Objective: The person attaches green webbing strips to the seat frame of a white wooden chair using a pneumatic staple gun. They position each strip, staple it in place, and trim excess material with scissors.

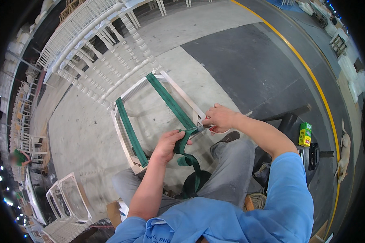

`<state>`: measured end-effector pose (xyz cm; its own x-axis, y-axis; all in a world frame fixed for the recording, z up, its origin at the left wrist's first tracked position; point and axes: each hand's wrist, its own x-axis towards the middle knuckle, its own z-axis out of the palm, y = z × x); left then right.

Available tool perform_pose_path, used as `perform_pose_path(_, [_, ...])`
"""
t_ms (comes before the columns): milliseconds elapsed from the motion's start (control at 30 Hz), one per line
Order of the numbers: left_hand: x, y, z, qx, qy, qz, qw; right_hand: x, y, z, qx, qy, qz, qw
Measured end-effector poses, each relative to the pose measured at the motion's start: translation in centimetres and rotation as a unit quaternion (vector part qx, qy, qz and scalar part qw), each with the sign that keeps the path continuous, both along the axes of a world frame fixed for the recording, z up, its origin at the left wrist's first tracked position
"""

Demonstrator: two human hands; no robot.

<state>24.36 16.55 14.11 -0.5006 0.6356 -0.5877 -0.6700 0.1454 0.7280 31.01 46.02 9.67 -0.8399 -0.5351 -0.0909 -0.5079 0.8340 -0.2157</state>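
Observation:
In front of me is a white wooden chair frame (pixel 118 117) with a tall spindle back (pixel 105 60). Two green webbing straps (pixel 169 99) run across its open seat. At the near end of the right strap, my left hand (pixel 169 145) pinches the loose green webbing (pixel 183 139) between thumb and fingers. Its tail hangs in a curl between my knees. My right hand (pixel 222 118) is closed around a pair of scissors (pixel 219 130) with red-orange handles. The blades point left and meet the webbing just beyond my left fingertips; whether they have cut it I cannot tell.
On my right, a black stool (pixel 290 158) carries a green and yellow box (pixel 305 134) and small tools. A dog (pixel 344 152) lies beyond the yellow floor line (pixel 326 101). More white chairs (pixel 67 198) stand at left and behind. A person (pixel 19 158) is far left.

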Motion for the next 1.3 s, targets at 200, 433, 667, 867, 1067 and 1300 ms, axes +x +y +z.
perform_pose_path(200, [-0.1,-0.9,0.5,0.035,0.025,0.016,0.999,2.0,-0.7,1.1,-0.043,-0.024,-0.041,0.998])
perform_pose_path(433, [0.2,-6.8,-5.3,-0.201,0.392,0.006,0.898,19.6,-0.3,6.2,-0.224,0.143,-0.553,0.790])
perform_pose_path(667, [1.5,-8.4,-11.1,-0.259,0.450,-0.119,0.846,45.9,-3.2,5.3,0.007,0.143,-0.892,0.429])
perform_pose_path(867, [2.4,-7.8,-11.1,-0.241,0.468,-0.123,0.842,51.8,-4.6,1.8,0.059,0.097,-0.888,0.447])
perform_pose_path(1067, [5.4,-7.8,-9.7,-0.267,0.465,-0.116,0.836,36.2,-4.1,12.9,-0.363,0.219,-0.710,0.562])
perform_pose_path(1300, [6.4,-7.9,-2.8,-0.053,0.303,0.102,0.946,21.5,-17.2,30.3,-0.797,-0.009,0.079,0.598])
